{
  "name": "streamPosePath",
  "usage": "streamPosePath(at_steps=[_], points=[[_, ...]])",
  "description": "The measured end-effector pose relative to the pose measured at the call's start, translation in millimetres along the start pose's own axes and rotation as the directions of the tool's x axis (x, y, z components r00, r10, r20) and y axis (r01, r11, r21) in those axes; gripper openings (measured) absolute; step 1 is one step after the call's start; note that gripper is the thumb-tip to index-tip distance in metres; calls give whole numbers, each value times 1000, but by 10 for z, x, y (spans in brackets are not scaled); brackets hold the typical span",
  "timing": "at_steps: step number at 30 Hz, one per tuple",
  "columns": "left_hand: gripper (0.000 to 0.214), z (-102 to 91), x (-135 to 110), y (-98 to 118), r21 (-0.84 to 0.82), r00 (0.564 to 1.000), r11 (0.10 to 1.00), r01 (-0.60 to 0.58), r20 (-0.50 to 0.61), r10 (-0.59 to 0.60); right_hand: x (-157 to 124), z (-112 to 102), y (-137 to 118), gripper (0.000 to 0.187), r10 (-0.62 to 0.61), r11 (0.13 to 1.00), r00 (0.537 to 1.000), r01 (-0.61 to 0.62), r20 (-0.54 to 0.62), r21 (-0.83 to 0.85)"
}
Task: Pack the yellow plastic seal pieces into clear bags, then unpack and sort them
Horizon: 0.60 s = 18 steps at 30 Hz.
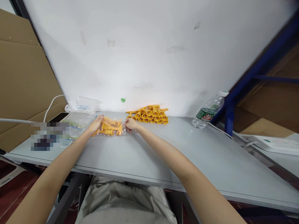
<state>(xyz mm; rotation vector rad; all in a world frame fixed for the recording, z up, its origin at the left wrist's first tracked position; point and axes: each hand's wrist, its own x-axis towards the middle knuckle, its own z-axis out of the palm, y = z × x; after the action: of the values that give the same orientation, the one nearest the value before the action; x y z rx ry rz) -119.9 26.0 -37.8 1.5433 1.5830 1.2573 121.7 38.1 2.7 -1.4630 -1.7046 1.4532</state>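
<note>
White wall panel (149, 56) stands behind the clear bag, filling most of the view. Brown cardboard (21, 77) is far left of the bag. Grey tabletop (163, 158) is under the bag; the bag lies flat on it near the back edge, close to the wall panel. Blue rack frame (252, 71) is far right of the bag. White power strip (273, 143) is far right of the bag, off the tabletop's end. Water bottle (209, 111) is well to the right of the bag, tilted, cap toward the wall. Stack of yellow funnel-shaped parts (150, 114) is just right of and behind the bag, open ends facing the camera. Clear packets (80, 119) lie just left of the bag, touching or nearly so, can't tell. Dark phone (58, 117) is left of the bag, past the packets, with a white cable (52, 104) arching above it.

Clear bag (111, 127) holds more of the yellow parts. Left hand (96, 122) is on the bag's left end, fingers curled over it; too small to tell if it actually grips. Right hand (131, 124) is closed, pinching the bag's right end. Small green mark (123, 100) sits on the wall just above the bag.
</note>
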Motion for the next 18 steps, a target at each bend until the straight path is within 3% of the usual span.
streamPosePath(at_steps=[2, 5, 10, 14, 18], points=[[49, -11, 10, -10, -31, 999, 998, 55, 1, -55, -20, -2, 18, 18, 39, 999, 998, -38, 47, -13], [49, 0, 15, -16, -87, 995, 992, 96, 22, -95, -47, -11, 19, 21, 36, 990, 988, -56, 151, 132], [47, 34, -13, 8, -125, 995, 987, 101, 12, -101, -71, 11, 16, 26, 65, 947, 979, -122, 195, 299], [46, 47, -55, 23, -130, 995, 986, 104, 14, -104, -92, 75, 38, 29, 83, 941, 978, -141, 192, 307], [47, 65, -82, -4, -77, 996, 993, 86, 2, -86, -102, 83, 68, 34, 19, 993, 984, -38, 176, 109]])
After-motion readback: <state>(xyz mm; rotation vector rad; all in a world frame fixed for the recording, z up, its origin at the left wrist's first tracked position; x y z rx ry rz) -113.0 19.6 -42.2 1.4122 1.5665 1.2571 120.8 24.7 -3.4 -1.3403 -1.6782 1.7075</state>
